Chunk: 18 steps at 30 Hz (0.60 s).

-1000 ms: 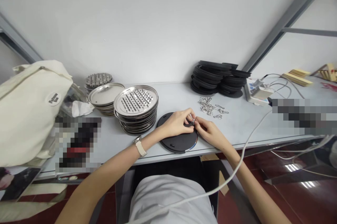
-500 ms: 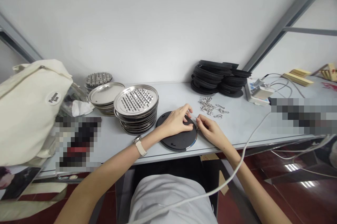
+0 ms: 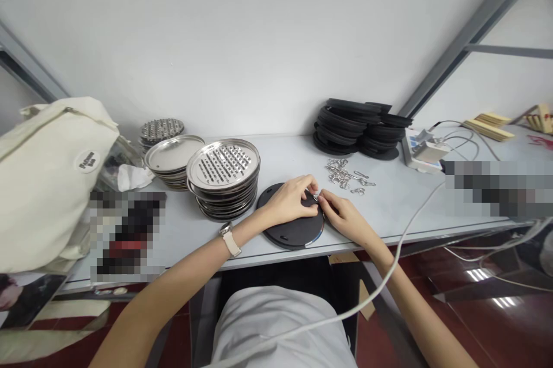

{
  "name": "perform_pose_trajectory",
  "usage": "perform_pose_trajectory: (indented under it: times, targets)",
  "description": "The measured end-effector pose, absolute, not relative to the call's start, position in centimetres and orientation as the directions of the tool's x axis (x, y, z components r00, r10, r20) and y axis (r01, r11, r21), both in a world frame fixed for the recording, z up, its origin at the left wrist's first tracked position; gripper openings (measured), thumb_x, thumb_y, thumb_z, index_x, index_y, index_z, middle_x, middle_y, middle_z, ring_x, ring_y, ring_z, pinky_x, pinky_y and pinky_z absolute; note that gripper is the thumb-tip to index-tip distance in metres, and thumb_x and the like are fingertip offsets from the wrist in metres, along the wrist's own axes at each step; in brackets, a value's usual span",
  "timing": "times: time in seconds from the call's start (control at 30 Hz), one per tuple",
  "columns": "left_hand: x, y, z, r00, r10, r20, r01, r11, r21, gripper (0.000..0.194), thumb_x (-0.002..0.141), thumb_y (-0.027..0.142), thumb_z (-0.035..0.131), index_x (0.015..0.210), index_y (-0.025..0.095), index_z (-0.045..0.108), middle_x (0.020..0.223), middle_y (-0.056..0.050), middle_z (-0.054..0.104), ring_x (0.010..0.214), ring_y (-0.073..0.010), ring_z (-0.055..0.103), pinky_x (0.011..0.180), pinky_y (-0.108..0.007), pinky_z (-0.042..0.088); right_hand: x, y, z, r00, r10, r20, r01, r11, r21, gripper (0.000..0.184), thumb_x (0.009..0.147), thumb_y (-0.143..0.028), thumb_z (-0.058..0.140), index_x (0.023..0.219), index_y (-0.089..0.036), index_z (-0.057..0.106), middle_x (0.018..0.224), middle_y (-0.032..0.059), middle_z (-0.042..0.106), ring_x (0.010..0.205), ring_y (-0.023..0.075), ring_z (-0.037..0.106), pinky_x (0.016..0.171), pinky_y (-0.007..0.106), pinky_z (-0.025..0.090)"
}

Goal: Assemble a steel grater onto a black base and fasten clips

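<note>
A round black disc (image 3: 291,228) lies flat near the table's front edge. My left hand (image 3: 290,199) rests on its far side, fingers pinched at its right rim. My right hand (image 3: 343,215) meets it there from the right, and both pinch a small metal ring (image 3: 317,198) at the disc's edge. The ring is mostly hidden by my fingertips. A loose pile of small metal rings and clips (image 3: 345,175) lies just behind my hands.
A stack of perforated steel plates (image 3: 223,178) stands left of the disc, with more steel plates (image 3: 171,159) behind. Black discs (image 3: 358,127) are piled at the back wall. A cream bag (image 3: 47,178) sits far left. A white cable (image 3: 406,230) hangs over the front edge.
My left fingers spread open half a second ago and have closed again on the ring. My right hand has moved back in against the disc's rim.
</note>
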<state>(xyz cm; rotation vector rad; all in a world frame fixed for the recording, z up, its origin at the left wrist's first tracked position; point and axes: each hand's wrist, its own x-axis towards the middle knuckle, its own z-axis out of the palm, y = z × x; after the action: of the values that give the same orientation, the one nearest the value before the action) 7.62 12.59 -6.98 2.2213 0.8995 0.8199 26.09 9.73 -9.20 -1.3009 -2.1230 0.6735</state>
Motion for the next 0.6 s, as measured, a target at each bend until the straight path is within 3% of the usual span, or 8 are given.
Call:
perform_pose_trajectory:
  times: [0.2,0.6]
  targets:
    - [7.65,12.63,-7.01,0.588,0.724,0.359,0.396,-0.645,0.653,0.022,0.072,0.018,0.064,0.091,0.020,0.055,0.089,-0.001,0.062,0.088,-0.0182,0.057,0.080,-0.030,0.044,26.24,9.75,-9.34,-0.371,0.909,0.191,0.622,0.396,-0.676,0.026,0.098,-0.035,0.034,0.078,-0.021,0.045,0.061,-0.0037,0.045,0.056,0.0135,0.042,0.057,0.026,0.034]
    - [7.62,12.77,-6.96,0.581,0.745,0.329,0.325,-0.583,0.745,0.020,0.070,0.015,0.065,0.087,0.020,0.056,0.083,0.001,0.062,0.080,-0.0144,0.060,0.076,-0.026,0.046,26.18,9.81,-9.34,-0.364,0.913,0.185,0.618,0.385,-0.685,0.028,0.098,-0.036,0.035,0.074,-0.021,0.042,0.059,-0.0042,0.041,0.054,0.0132,0.039,0.055,0.026,0.032]
